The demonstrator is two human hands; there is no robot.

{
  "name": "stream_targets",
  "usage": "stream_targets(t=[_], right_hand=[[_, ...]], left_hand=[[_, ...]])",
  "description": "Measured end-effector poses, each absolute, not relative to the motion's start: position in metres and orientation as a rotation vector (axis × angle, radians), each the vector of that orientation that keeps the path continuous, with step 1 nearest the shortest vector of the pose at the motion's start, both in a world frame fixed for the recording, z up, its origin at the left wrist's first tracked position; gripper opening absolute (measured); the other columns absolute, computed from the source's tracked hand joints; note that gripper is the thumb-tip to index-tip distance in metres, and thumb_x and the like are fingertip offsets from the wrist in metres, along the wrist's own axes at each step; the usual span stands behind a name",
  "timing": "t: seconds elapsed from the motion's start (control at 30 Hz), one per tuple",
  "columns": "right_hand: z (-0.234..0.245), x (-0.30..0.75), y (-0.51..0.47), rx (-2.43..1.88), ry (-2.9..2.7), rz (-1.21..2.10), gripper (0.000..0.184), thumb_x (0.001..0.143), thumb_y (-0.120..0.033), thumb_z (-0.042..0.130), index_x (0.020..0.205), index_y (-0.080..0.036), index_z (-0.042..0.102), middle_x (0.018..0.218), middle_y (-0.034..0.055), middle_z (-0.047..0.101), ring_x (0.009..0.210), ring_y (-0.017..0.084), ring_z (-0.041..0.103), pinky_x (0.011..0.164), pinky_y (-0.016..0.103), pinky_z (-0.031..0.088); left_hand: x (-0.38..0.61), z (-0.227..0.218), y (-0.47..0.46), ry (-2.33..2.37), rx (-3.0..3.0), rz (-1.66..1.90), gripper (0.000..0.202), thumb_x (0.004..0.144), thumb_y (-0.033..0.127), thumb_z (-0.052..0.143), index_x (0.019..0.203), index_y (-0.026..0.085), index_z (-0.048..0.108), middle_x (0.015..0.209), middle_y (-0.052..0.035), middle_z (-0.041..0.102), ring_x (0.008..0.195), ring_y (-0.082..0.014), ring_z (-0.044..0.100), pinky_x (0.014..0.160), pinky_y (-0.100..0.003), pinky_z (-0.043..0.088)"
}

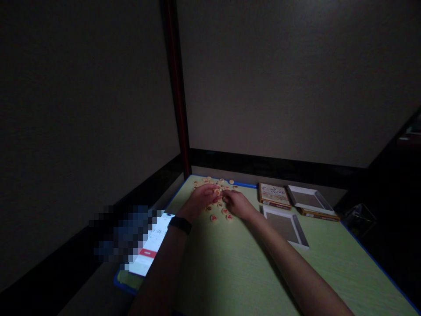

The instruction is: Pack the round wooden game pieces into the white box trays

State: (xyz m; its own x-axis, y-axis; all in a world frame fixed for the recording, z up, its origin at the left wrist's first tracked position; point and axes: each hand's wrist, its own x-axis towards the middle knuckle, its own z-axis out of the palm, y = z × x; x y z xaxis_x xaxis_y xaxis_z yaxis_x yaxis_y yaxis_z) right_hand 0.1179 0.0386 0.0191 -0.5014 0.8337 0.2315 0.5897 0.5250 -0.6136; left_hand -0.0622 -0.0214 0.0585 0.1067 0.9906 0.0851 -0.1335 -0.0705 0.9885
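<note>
Held seemingly light, stiff disc, best by rim, in curled left fingers, lower centre; could not tell right fingers' grip.

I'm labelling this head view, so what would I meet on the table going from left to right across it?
Lit phone → left hand → right hand → printed box → farther white-rimmed tray.
</note>
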Motion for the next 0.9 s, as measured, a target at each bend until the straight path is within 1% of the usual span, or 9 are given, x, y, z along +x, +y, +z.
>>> stream_targets(t=[0.1,0.17,0.27,0.33,0.47,0.57,0.7,0.8,0.9], right_hand=[[0.018,0.126,0.05,-1.091,-2.105,0.841,0.024,0.09,-0.019,0.047,0.104,-0.017,0.067,0.083,0.0058,0.07,0.076,0.018,0.065,0.07,0.029,0.052],[0.017,0.132,0.055,-1.042,-2.018,0.958,0.024,0.091,-0.024,0.048,0.104,-0.017,0.067,0.078,0.0046,0.069,0.069,0.015,0.066,0.064,0.027,0.053],[0.016,0.139,0.059,-1.003,-1.943,1.048,0.02,0.084,-0.025,0.061,0.1,-0.016,0.069,0.077,0.0046,0.07,0.067,0.014,0.067,0.065,0.026,0.055],[0.015,0.141,0.06,-1.028,-1.928,1.057,0.022,0.078,-0.023,0.067,0.099,-0.015,0.069,0.076,0.0041,0.071,0.067,0.014,0.067,0.067,0.027,0.055],[0.011,0.136,0.057,-1.172,-1.939,0.958,0.024,0.072,-0.019,0.069,0.096,-0.015,0.07,0.073,0.0025,0.071,0.066,0.015,0.065,0.064,0.026,0.052],[0.012,0.128,0.048,-1.302,-1.988,0.789,0.023,0.072,-0.017,0.068,0.094,-0.017,0.071,0.077,0.0036,0.072,0.071,0.016,0.064,0.068,0.026,0.049],[0.02,0.119,0.034,-1.416,-2.106,0.601,0.02,0.072,-0.015,0.065,0.09,-0.018,0.073,0.083,0.0058,0.073,0.08,0.019,0.064,0.074,0.027,0.044],[0.025,0.116,0.028,-1.472,-2.198,0.548,0.015,0.071,-0.015,0.066,0.083,-0.019,0.074,0.08,0.0041,0.073,0.08,0.019,0.065,0.072,0.025,0.042],[0.027,0.116,0.026,-1.502,-2.26,0.52,0.014,0.071,-0.015,0.067,0.081,-0.02,0.076,0.08,0.003,0.074,0.078,0.018,0.065,0.069,0.024,0.041]], left_hand=[[-0.063,0.051,-0.014,1.026,1.256,1.232,0.031,0.066,0.022,0.078,0.093,0.013,0.065,0.085,-0.0041,0.069,0.075,-0.0136,0.066,0.068,-0.024,0.051],[-0.063,0.046,-0.009,1.085,1.32,1.206,0.025,0.066,0.02,0.075,0.088,0.014,0.065,0.079,-0.0026,0.068,0.071,-0.0134,0.065,0.064,-0.023,0.05],[-0.063,0.04,-0.005,1.259,1.508,1.127,0.015,0.068,0.015,0.068,0.083,0.015,0.064,0.07,0.0005,0.065,0.06,-0.0114,0.061,0.055,-0.021,0.046],[-0.064,0.037,-0.005,1.402,1.715,1.073,0.015,0.066,0.011,0.066,0.08,0.016,0.064,0.069,0.0014,0.065,0.06,-0.0107,0.059,0.055,-0.02,0.045],[-0.063,0.033,-0.007,1.587,2.076,0.957,0.017,0.064,0.004,0.062,0.074,0.017,0.064,0.07,0.0016,0.067,0.066,-0.0119,0.061,0.063,-0.02,0.048],[-0.06,0.031,-0.009,1.667,2.193,0.833,0.019,0.065,0.003,0.059,0.077,0.017,0.066,0.071,-0.0003,0.069,0.068,-0.0144,0.064,0.068,-0.024,0.05],[-0.056,0.031,-0.011,1.706,2.246,0.734,0.019,0.071,0.01,0.061,0.084,0.019,0.071,0.082,-0.0027,0.073,0.078,-0.0178,0.067,0.076,-0.027,0.051],[-0.055,0.031,-0.011,1.707,2.246,0.695,0.016,0.072,0.016,0.066,0.086,0.021,0.073,0.089,-0.0032,0.075,0.086,-0.0197,0.067,0.082,-0.029,0.051],[-0.057,0.031,-0.011,1.724,2.242,0.672,0.016,0.069,0.02,0.072,0.085,0.019,0.076,0.092,-0.0051,0.075,0.088,-0.0212,0.067,0.084,-0.031,0.05]])
